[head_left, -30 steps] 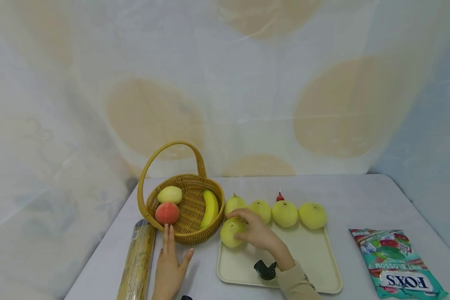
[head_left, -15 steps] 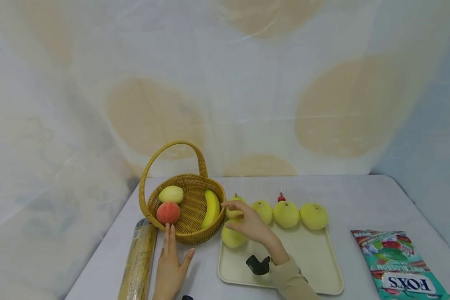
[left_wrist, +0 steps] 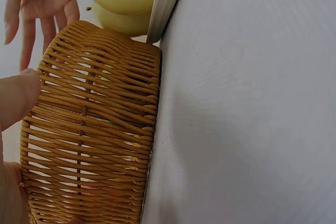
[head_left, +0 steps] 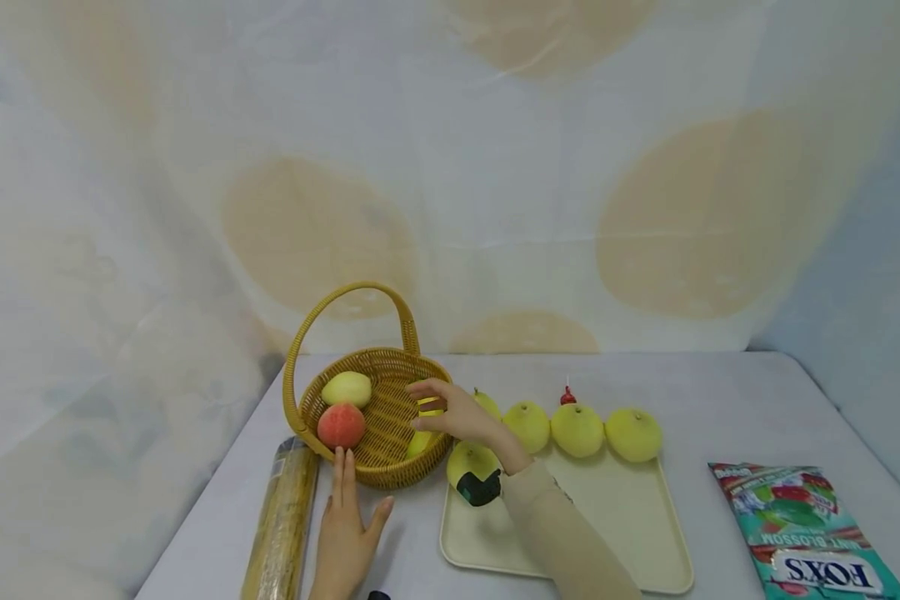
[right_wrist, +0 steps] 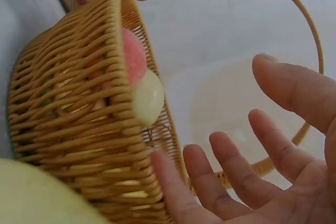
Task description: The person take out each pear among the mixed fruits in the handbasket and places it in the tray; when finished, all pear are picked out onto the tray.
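In the head view, my left hand (head_left: 345,533) rests its straight fingers on the front rim of the wicker basket (head_left: 381,417). Its thumb (left_wrist: 18,98) lies beside the woven wall in the left wrist view. My right hand (head_left: 457,412) hovers over the basket's right side, fingers spread and holding nothing; the right wrist view shows its fingers (right_wrist: 231,156) near the rim. Inside the basket lie a red peach (head_left: 341,427), a pale yellow-green oval fruit (head_left: 347,389) and a banana (head_left: 418,444), partly hidden by my right hand.
Right of the basket is a cream tray (head_left: 607,517) with several yellow-green round fruits (head_left: 577,431) along its back and left. A red item (head_left: 567,395) stands behind them. A wrapped golden roll (head_left: 279,525) lies left, a FOX'S candy bag (head_left: 806,529) far right.
My right hand has let go of the round fruit at the tray's front left and moved left, up over the basket. The left hand has stayed at the basket's rim.
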`<action>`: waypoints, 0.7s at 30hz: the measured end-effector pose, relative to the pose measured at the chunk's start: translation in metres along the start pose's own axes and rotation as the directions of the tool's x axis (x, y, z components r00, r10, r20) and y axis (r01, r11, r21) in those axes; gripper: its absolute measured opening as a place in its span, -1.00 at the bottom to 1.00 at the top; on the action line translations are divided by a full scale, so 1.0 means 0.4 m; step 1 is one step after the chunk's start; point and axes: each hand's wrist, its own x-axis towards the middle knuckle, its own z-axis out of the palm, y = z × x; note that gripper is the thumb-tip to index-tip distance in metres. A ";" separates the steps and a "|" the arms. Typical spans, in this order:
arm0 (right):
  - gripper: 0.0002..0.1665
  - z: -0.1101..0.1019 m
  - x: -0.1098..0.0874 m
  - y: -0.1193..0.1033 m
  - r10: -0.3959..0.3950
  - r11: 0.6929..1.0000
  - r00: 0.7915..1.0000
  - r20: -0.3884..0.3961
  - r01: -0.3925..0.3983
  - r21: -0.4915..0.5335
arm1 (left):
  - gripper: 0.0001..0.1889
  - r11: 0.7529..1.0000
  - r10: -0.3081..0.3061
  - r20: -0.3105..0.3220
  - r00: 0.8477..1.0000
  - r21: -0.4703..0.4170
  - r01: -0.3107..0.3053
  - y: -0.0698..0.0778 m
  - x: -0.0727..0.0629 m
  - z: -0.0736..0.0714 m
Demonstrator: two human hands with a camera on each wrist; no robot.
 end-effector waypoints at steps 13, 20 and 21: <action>-0.42 0.044 0.094 0.013 0.057 0.997 0.998 -0.022 -0.058 -0.048 | -0.04 0.999 0.004 0.004 1.000 -0.041 -0.004 0.011 -0.005 0.030; -0.35 0.140 0.161 0.033 0.146 0.984 0.954 -0.262 -0.112 0.139 | -0.06 0.999 -0.005 0.010 1.000 -0.039 0.005 0.009 0.000 0.000; -0.34 0.154 0.168 0.036 0.152 0.981 0.943 -0.296 -0.107 0.162 | -0.06 0.999 -0.010 0.018 1.000 -0.041 0.010 0.008 -0.001 -0.004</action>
